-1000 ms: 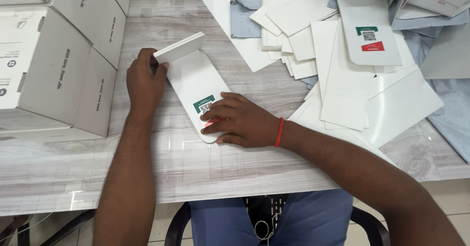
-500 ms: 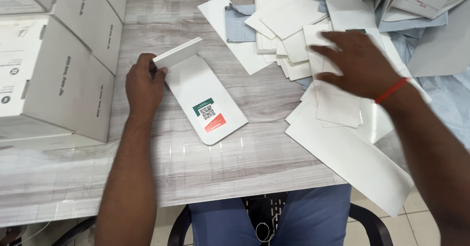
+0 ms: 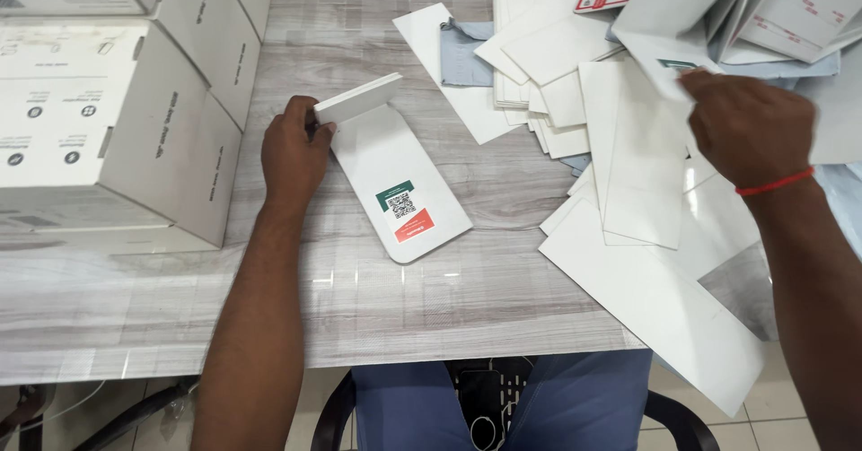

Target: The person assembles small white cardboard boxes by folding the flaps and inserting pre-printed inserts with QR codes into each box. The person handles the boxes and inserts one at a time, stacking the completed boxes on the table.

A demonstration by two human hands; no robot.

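A flat white card packet (image 3: 400, 186) with a green and a red label lies on the grey wood-grain table (image 3: 404, 316). Its far end is folded up into a flap (image 3: 357, 98). My left hand (image 3: 292, 150) pinches that folded end at its left corner. My right hand (image 3: 745, 128), with a red thread on the wrist, rests on a heap of flat white card sheets (image 3: 628, 155) at the right. Its fingers grip the edge of one sheet that bears a small green mark (image 3: 675, 65).
White cardboard cartons (image 3: 108, 119) stand stacked at the left. More white and grey folded packets (image 3: 772, 11) lie at the back right. Some sheets (image 3: 664, 316) overhang the near table edge. A blue cloth (image 3: 462, 56) sits under the pile.
My right hand left the labelled packet, swept right over the sheet pile, and now grips a sheet farther back. My left hand has stayed on the folded end.
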